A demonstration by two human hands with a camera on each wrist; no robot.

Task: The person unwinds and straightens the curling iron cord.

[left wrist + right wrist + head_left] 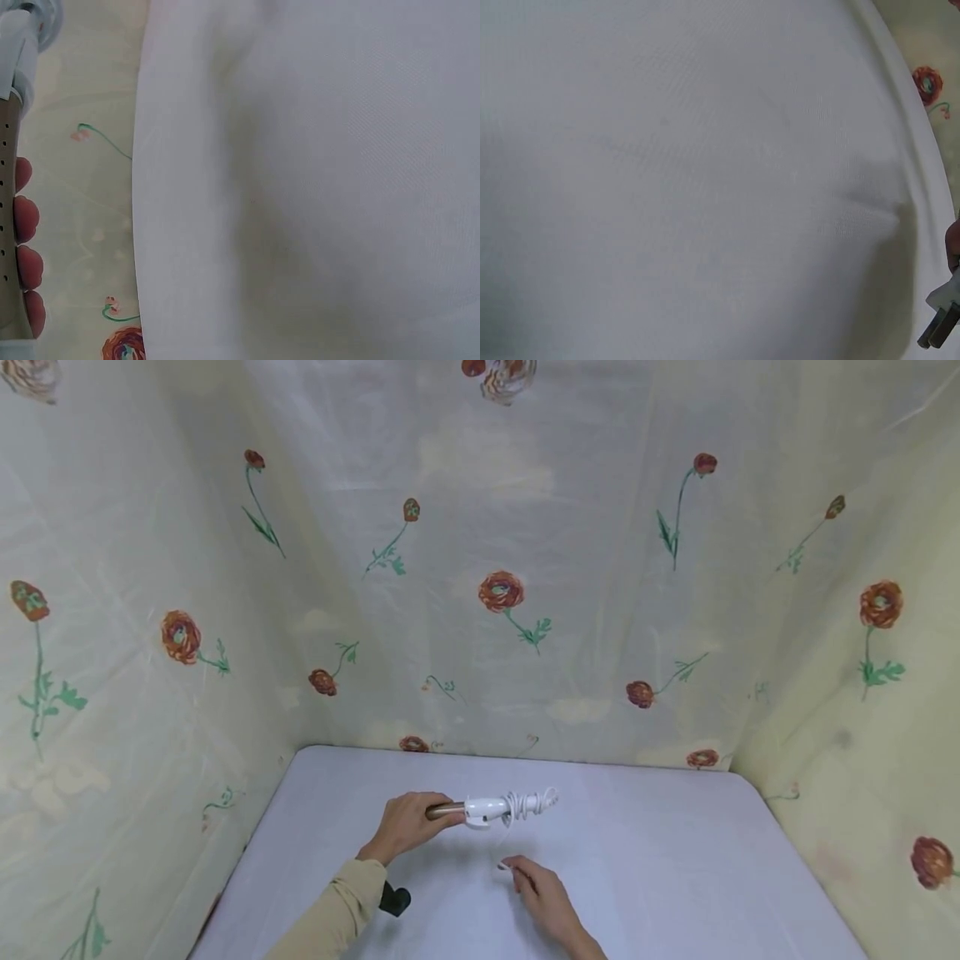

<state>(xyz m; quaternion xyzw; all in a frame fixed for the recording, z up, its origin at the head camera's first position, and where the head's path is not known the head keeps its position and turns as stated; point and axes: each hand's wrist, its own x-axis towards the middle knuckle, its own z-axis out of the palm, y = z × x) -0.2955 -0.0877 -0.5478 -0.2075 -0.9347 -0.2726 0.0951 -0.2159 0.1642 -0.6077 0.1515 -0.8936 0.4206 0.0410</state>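
Observation:
My left hand [411, 821] grips a hair iron [487, 810] by its brown barrel, over the table. The iron lies roughly level, its white handle pointing right, with white cord [517, 806] wound round the handle. In the left wrist view, fingertips [28, 217] curl round the brown barrel [7, 202], which has a row of small holes. Lower and to the right, my right hand [542, 893] pinches the white plug [504, 866] at the cord's loose end. Two metal prongs [939, 327] of that plug show at the right wrist view's edge.
A white-covered table [660, 860] spreads beneath both hands. Flower-printed curtains [585, 527] stand round its back and sides. Beside the left sleeve is a small dark object [394, 900].

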